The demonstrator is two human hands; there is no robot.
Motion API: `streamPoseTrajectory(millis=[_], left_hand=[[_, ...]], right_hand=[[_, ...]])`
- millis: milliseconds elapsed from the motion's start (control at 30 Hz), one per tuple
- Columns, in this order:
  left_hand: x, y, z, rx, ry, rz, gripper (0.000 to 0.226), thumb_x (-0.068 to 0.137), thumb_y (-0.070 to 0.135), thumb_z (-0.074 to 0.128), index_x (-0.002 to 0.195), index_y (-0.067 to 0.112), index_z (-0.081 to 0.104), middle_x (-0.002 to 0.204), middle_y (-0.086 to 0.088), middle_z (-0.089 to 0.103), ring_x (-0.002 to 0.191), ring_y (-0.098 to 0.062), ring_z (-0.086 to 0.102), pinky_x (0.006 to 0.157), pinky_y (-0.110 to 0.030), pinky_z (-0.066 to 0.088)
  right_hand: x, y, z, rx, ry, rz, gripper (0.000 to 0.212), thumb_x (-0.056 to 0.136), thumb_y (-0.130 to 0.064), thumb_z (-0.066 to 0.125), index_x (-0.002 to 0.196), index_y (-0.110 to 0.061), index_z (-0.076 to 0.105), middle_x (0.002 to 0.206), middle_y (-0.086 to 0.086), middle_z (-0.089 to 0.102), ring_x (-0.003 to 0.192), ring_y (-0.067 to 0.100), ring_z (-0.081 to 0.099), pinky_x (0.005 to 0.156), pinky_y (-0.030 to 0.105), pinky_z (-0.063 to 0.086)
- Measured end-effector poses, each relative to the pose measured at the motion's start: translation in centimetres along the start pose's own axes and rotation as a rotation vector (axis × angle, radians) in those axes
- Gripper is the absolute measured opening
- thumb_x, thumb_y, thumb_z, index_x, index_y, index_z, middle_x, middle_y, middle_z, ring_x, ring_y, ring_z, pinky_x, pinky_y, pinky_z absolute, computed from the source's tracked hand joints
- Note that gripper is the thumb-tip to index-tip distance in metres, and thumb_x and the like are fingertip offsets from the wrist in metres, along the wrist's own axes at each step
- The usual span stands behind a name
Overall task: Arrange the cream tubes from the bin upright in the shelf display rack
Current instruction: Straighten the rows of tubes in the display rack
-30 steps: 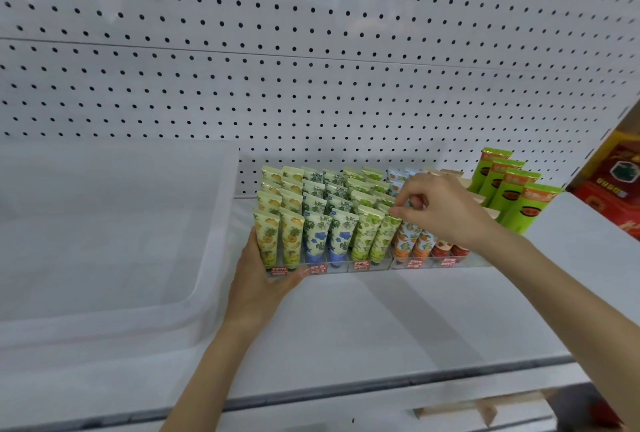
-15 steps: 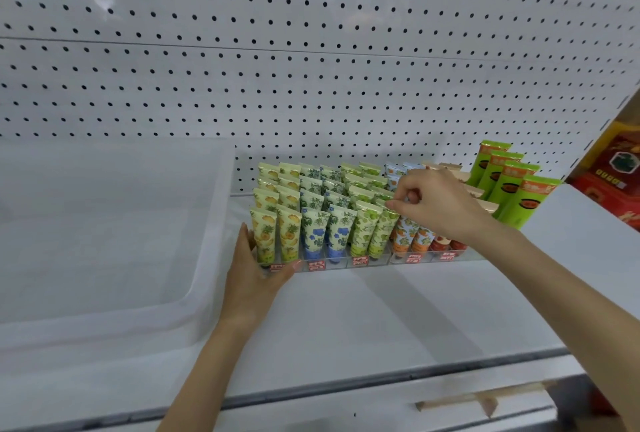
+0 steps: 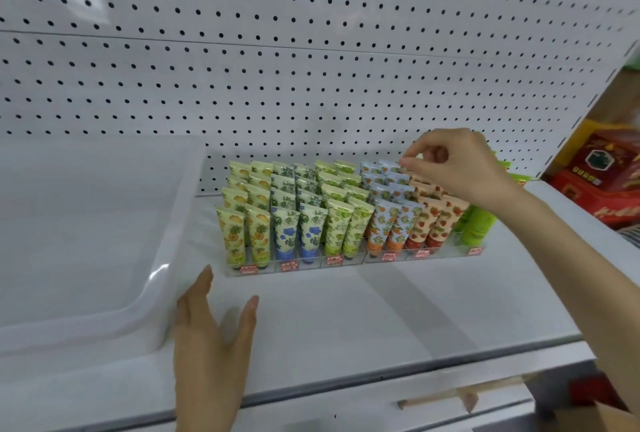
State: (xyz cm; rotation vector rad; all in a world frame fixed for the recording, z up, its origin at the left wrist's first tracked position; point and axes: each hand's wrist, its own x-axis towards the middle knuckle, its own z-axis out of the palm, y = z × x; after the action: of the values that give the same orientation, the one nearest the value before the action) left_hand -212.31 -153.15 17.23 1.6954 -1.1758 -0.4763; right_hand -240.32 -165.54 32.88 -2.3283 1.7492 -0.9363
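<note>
A clear display rack (image 3: 346, 263) stands on the white shelf (image 3: 363, 314), filled with several rows of upright cream tubes (image 3: 311, 217) in yellow, blue, green, orange and red prints. My right hand (image 3: 453, 165) is over the rack's back right and pinches the top edge of a back-row light blue tube (image 3: 389, 166). My left hand (image 3: 211, 334) hovers open, fingers straight, in front of the rack's left corner, apart from it. The white plastic bin (image 3: 104, 241) sits left of the rack; no tubes show inside it.
Bright green tubes (image 3: 476, 223) stand at the rack's right end, partly behind my right arm. Red and yellow boxes (image 3: 602, 175) sit on the neighbouring shelf at far right. White pegboard (image 3: 311, 68) backs the shelf.
My left hand has let go of the rack's front left corner and drawn back toward me. My right hand has moved from the middle tubes to the back right row.
</note>
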Motion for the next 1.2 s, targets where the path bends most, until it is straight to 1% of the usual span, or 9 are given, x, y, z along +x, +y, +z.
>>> streamPoseTrajectory(millis=[67, 133, 233, 333, 500, 600, 833, 1067, 1200], left_hand=[[-1.3, 0.9, 0.9, 0.011, 0.01, 0.116, 0.053, 0.082, 0.027, 0.069, 0.131, 0.022, 0.049, 0.122, 0.007, 0.052, 0.116, -0.02, 0.051, 0.092, -0.034, 0.041], [-1.9, 1.8, 2.4, 0.064, -0.047, 0.313, 0.038, 0.088, 0.041, 0.062, 0.12, 0.024, 0.056, 0.113, 0.013, 0.055, 0.107, -0.01, 0.053, 0.088, -0.026, 0.041], [-1.8, 2.4, 5.7, 0.242, -0.237, 0.65, 0.042, 0.092, 0.056, 0.04, 0.117, 0.026, 0.056, 0.112, 0.012, 0.06, 0.103, -0.006, 0.053, 0.091, -0.018, 0.038], [-1.2, 3.0, 8.1, 0.34, -0.376, 0.783, 0.049, 0.095, 0.057, 0.03, 0.115, 0.023, 0.059, 0.121, 0.005, 0.063, 0.108, -0.013, 0.055, 0.094, -0.022, 0.035], [-0.6, 3.6, 9.5, 0.508, -0.445, 0.76, 0.059, 0.095, 0.06, 0.025, 0.125, 0.02, 0.057, 0.132, 0.002, 0.057, 0.119, -0.016, 0.05, 0.102, -0.026, 0.03], [-0.6, 3.7, 9.5, 0.557, -0.458, 0.722, 0.061, 0.094, 0.062, 0.024, 0.13, 0.02, 0.052, 0.138, 0.002, 0.053, 0.125, -0.017, 0.048, 0.108, -0.027, 0.03], [-0.8, 4.2, 9.3, 0.613, -0.497, 0.673, 0.061, 0.094, 0.062, 0.026, 0.13, 0.02, 0.053, 0.14, 0.002, 0.051, 0.129, -0.016, 0.045, 0.11, -0.024, 0.019], [-0.8, 4.2, 9.4, 0.611, -0.498, 0.673, 0.062, 0.094, 0.063, 0.026, 0.131, 0.022, 0.052, 0.142, 0.003, 0.049, 0.13, -0.014, 0.044, 0.108, -0.029, 0.031], [-0.7, 4.0, 9.3, 0.553, -0.515, 0.658, 0.063, 0.093, 0.065, 0.026, 0.134, 0.022, 0.048, 0.145, 0.004, 0.045, 0.133, -0.013, 0.039, 0.11, -0.028, 0.028]], right_hand=[[0.1, 1.1, -0.9, -0.006, 0.011, 0.005, 0.008, 0.082, -0.024, 0.072, 0.075, -0.025, 0.067, 0.059, -0.001, 0.051, 0.05, 0.003, 0.044, 0.052, 0.009, 0.036], [0.1, 2.1, -1.3, -0.009, -0.022, 0.003, 0.009, 0.081, -0.023, 0.072, 0.074, -0.026, 0.068, 0.058, -0.003, 0.052, 0.052, 0.0, 0.045, 0.052, 0.009, 0.036], [-0.2, 2.9, -1.3, -0.001, -0.075, 0.0, 0.008, 0.08, -0.025, 0.073, 0.075, -0.026, 0.068, 0.059, -0.008, 0.054, 0.054, -0.002, 0.048, 0.052, 0.011, 0.035], [-0.5, 3.5, -1.0, 0.019, -0.102, -0.033, 0.01, 0.081, -0.021, 0.073, 0.074, -0.026, 0.068, 0.059, -0.011, 0.051, 0.058, -0.004, 0.048, 0.055, 0.009, 0.037], [-0.7, 4.4, -1.0, 0.02, -0.126, -0.065, 0.005, 0.08, -0.021, 0.074, 0.077, -0.019, 0.072, 0.061, -0.009, 0.053, 0.06, -0.005, 0.049, 0.056, 0.007, 0.037], [-0.9, 4.4, -0.5, 0.033, -0.201, -0.1, 0.006, 0.081, -0.02, 0.073, 0.078, -0.016, 0.072, 0.067, 0.0, 0.057, 0.059, 0.002, 0.048, 0.055, 0.008, 0.037], [-0.1, 4.2, 1.3, 0.062, -0.191, -0.154, 0.007, 0.082, -0.026, 0.071, 0.076, -0.024, 0.069, 0.068, -0.005, 0.055, 0.061, 0.005, 0.048, 0.057, 0.009, 0.035], [2.0, 4.4, 0.8, 0.069, -0.139, -0.117, 0.005, 0.082, -0.022, 0.071, 0.078, -0.02, 0.07, 0.067, -0.005, 0.053, 0.058, 0.005, 0.045, 0.055, 0.006, 0.033], [3.9, 4.5, 1.6, 0.046, -0.202, -0.109, 0.008, 0.083, -0.022, 0.071, 0.082, -0.014, 0.071, 0.066, -0.002, 0.052, 0.057, 0.005, 0.043, 0.054, 0.006, 0.034]])
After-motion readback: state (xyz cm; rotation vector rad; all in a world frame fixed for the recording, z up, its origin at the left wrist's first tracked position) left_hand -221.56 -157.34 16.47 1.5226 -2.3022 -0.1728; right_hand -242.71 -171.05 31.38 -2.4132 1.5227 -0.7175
